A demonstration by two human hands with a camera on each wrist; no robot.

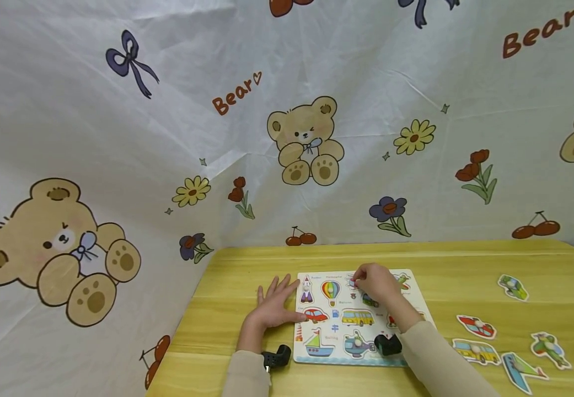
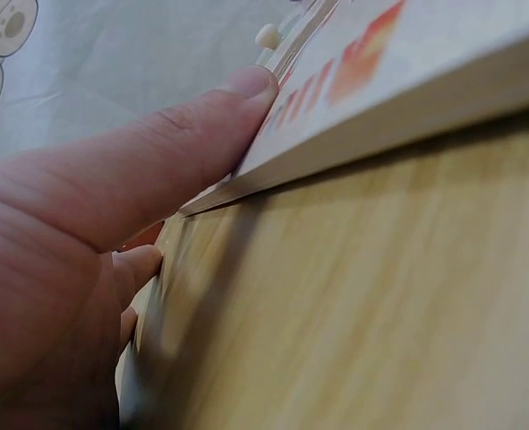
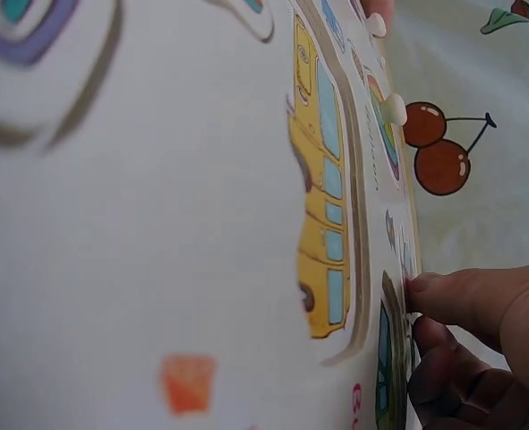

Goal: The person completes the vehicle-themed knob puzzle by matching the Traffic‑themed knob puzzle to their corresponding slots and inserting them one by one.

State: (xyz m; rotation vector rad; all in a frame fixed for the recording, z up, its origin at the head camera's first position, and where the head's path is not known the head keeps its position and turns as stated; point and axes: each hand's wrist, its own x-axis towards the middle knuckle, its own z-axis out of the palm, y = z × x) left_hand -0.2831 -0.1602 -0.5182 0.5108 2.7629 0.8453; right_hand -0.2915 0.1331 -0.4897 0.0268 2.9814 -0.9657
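Note:
A knob puzzle board [image 1: 311, 361] with vehicle pictures lies on the table. My left hand [image 1: 271, 309] rests at its left side, fingers spread on the table and the thumb [image 2: 219, 112] on the board's edge beside the red car [image 1: 315, 315]. Near the top middle of the board, my right hand [image 1: 378, 282] pinches a small puzzle piece [image 1: 352, 282] between thumb and fingers; the hand covers most of it. Knobs stand on the rocket [image 1: 306, 291] and the balloon [image 1: 331, 290]. The yellow bus [image 3: 322, 215] shows as a recessed picture in the right wrist view.
Loose pieces lie right of the board: a green vehicle [image 1: 513, 288], a red one [image 1: 476, 326], a yellow bus piece [image 1: 475, 351], a sailboat [image 1: 521, 370] and a green plane [image 1: 551, 349]. A bear-print cloth [image 1: 356, 220] hangs behind the wooden table [image 1: 247, 264].

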